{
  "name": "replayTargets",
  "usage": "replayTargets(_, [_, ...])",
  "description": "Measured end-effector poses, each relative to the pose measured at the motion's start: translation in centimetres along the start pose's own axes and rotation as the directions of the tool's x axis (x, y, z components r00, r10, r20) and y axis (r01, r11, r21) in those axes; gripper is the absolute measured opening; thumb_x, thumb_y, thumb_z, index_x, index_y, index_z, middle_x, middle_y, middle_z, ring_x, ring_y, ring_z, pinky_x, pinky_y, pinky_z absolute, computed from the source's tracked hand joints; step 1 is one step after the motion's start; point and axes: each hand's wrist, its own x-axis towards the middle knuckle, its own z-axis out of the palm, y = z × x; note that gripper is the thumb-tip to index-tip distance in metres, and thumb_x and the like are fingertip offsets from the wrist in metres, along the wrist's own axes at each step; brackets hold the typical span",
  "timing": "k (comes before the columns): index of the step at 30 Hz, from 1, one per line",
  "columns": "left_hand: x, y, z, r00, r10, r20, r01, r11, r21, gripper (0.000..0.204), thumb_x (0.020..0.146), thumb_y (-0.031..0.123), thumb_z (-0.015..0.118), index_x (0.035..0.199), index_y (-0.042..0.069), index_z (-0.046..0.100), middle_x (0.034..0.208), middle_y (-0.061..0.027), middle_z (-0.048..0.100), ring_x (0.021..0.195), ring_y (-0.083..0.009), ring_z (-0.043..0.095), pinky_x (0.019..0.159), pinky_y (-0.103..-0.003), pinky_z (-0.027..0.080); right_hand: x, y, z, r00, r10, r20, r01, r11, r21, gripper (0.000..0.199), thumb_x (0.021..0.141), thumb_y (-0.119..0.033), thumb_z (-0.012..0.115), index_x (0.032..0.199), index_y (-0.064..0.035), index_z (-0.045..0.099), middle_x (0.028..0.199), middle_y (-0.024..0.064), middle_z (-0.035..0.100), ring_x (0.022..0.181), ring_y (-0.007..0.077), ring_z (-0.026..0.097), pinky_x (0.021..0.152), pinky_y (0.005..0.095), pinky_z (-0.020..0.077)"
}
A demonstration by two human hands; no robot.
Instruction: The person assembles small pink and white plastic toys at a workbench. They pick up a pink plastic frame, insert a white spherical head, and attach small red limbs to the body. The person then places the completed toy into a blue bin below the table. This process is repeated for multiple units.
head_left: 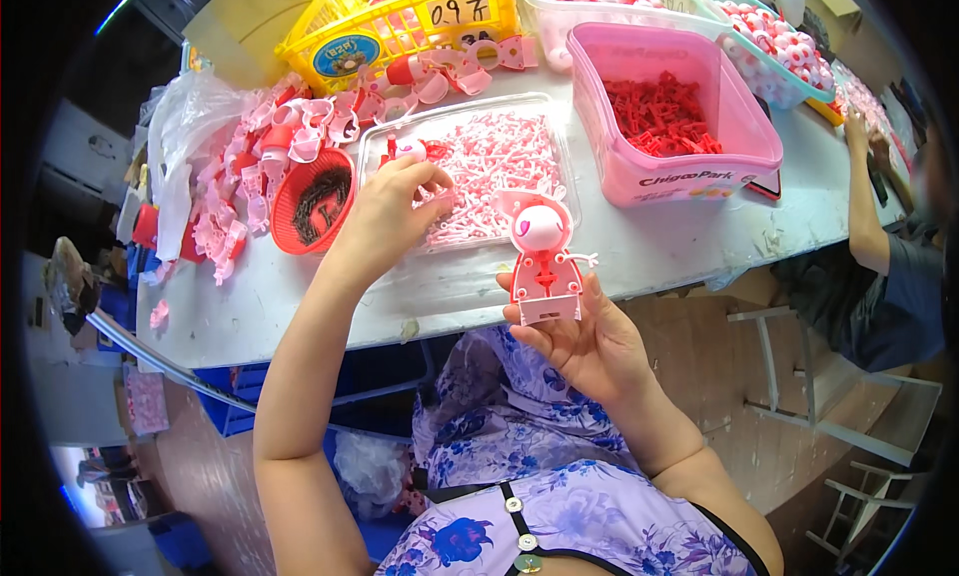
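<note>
In my right hand is a partly assembled plastic toy figure, held upright above the table's near edge. It has a round white head with a pink hood, an open pink body shell with a red piece inside, and one thin white arm sticking out to the right. My left hand is over the left side of a clear tray full of small pink and white plastic arm-like pieces. Its fingers are curled in a pinch among them; what lies between the fingertips is hidden. Red and white parts lie just beyond that hand.
A red basket holds small dark parts, with pink shells heaped beside it. Behind stand a yellow crate, a pink tub of red pieces and a blue basin of white-and-red balls. Another person's arm is at the right.
</note>
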Motion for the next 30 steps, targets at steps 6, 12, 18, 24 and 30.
replayTargets(6, [0.3, -0.5, 0.2, 0.998, -0.013, 0.058, 0.013, 1.0, 0.001, 0.012, 0.078, 0.009, 0.069, 0.084, 0.0, 0.065, 0.084, -0.0075, 0.061, 0.073, -0.0157, 0.057, 0.066, -0.029, 0.046, 0.1, 0.3, -0.2, 1.0, 0.016, -0.007, -0.016, 1.0, -0.005, 0.05, 0.101, -0.036, 0.037, 0.138, -0.0019, 0.033, 0.134, 0.0248, 0.044, 0.116, 0.034, 0.054, 0.098, 0.0424, 0.0478])
replayTargets(12, [0.5, -0.7, 0.5, 0.997, 0.05, 0.054, -0.048, 0.999, -0.023, 0.01, 0.079, 0.005, 0.068, 0.084, -0.002, 0.064, 0.074, -0.0081, 0.063, 0.066, -0.0161, 0.06, 0.062, -0.029, 0.048, 0.3, 0.8, 0.0, 0.999, 0.035, -0.035, -0.036, 0.999, -0.037, 0.054, 0.1, -0.037, 0.039, 0.139, -0.0004, 0.031, 0.135, 0.0254, 0.044, 0.116, 0.0337, 0.054, 0.098, 0.0419, 0.0479])
replayTargets(18, [-0.3, -0.1, 0.1, 0.993, -0.081, -0.092, 0.067, 0.987, -0.146, 0.012, 0.081, 0.003, 0.067, 0.092, -0.001, 0.065, 0.08, -0.0082, 0.067, 0.074, -0.0131, 0.065, 0.07, -0.026, 0.051, 0.4, 0.6, -0.3, 0.999, 0.035, -0.033, -0.036, 0.999, -0.025, 0.047, 0.101, -0.034, 0.037, 0.138, -0.0041, 0.034, 0.134, 0.0229, 0.045, 0.118, 0.0335, 0.053, 0.099, 0.042, 0.0463])
replayTargets(24, [-1.8, 1.5, -0.2, 0.969, -0.171, -0.176, 0.063, 0.867, -0.495, 0.017, 0.083, -0.002, 0.066, 0.1, -0.002, 0.063, 0.088, -0.008, 0.068, 0.083, -0.0108, 0.065, 0.076, -0.022, 0.052, 0.2, 0.7, -0.4, 0.998, 0.038, -0.046, -0.039, 0.999, -0.021, 0.047, 0.102, -0.034, 0.036, 0.138, -0.0034, 0.034, 0.134, 0.0222, 0.046, 0.118, 0.0328, 0.053, 0.1, 0.0419, 0.0455])
replayTargets(30, [-6.2, 4.5, -0.1, 0.928, 0.215, -0.303, -0.332, 0.845, -0.419, 0.015, 0.078, -0.008, 0.068, 0.091, -0.001, 0.066, 0.094, -0.0131, 0.07, 0.084, -0.019, 0.069, 0.075, -0.029, 0.055, 0.2, 0.6, 0.6, 0.998, 0.065, -0.018, -0.065, 0.998, 0.011, 0.048, 0.101, -0.035, 0.037, 0.137, -0.0031, 0.035, 0.132, 0.0209, 0.048, 0.116, 0.0318, 0.054, 0.099, 0.0417, 0.0462])
